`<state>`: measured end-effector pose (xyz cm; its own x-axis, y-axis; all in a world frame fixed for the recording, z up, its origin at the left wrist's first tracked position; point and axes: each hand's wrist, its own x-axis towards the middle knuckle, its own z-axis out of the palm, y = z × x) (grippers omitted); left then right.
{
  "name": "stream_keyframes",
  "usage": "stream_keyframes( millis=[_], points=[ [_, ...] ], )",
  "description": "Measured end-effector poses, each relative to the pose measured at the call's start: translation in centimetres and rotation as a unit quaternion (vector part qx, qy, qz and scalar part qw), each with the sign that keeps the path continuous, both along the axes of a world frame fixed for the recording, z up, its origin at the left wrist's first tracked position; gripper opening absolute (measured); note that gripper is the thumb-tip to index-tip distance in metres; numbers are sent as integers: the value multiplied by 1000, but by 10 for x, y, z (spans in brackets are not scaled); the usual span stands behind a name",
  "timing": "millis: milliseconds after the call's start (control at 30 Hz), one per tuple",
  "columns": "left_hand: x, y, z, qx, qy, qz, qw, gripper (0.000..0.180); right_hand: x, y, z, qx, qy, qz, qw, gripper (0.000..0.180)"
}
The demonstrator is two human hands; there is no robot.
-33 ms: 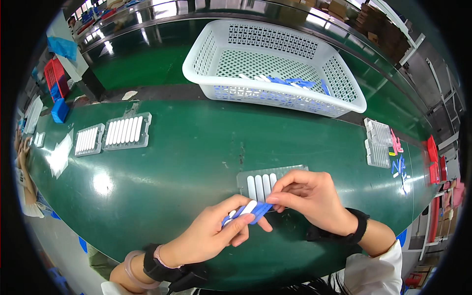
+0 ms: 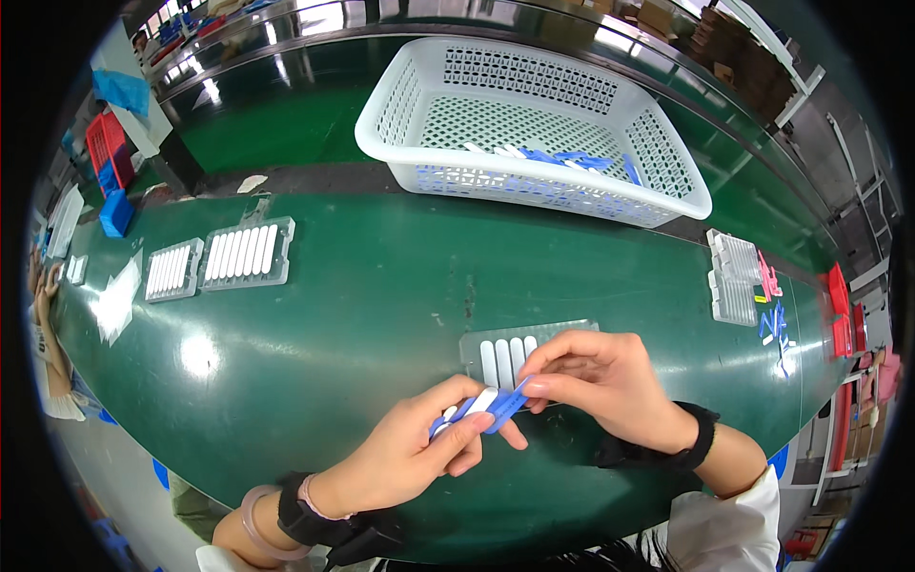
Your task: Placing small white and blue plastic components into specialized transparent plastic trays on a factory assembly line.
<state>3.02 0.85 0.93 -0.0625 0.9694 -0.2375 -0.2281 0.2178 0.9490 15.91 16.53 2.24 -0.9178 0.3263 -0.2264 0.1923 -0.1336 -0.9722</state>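
My left hand (image 2: pixel 410 439) is closed round a small bundle of flat blue and white strips (image 2: pixel 483 404), which slants up toward the right. With thumb and forefinger, my right hand (image 2: pixel 605 386) pinches the end of one blue strip (image 2: pixel 515 398) at the bundle's upper right. Just beyond my fingers lies a clear plastic tray (image 2: pixel 470 349) with several white strips (image 2: pixel 503 360) standing side by side in its left part. My right hand hides some of that tray.
Behind the tray stands a large white basket (image 2: pixel 419 172) with blue and white pieces inside. Two filled clear trays (image 2: pixel 285 257) lie at the left. On the right are stacked clear trays (image 2: pixel 732 276) and loose blue pieces (image 2: pixel 774 322). Another person's arm (image 2: pixel 48 334) shows at far left.
The blue strip's end between my right fingertips has risen slightly and stands a little apart from the bundle. My left hand looks unmoved.
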Motion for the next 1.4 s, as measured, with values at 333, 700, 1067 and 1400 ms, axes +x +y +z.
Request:
stream_keyframes(
  millis=[333,700,1067,1400],
  points=[
    [0,1,-5,12,-57,30,998,19,2,12,-3,-43,60,59,996,18],
    [-1,7,-6,-60,-120,83,988,20,-20,64,-6,263,-120,37,957,20],
    [0,4,0,-52,-88,46,994,23,-9,14,-5,23,25,115,993,22],
    [-1,4,-8,-63,-138,98,984,31,-16,67,1,196,-106,20,975,16]
  ],
)
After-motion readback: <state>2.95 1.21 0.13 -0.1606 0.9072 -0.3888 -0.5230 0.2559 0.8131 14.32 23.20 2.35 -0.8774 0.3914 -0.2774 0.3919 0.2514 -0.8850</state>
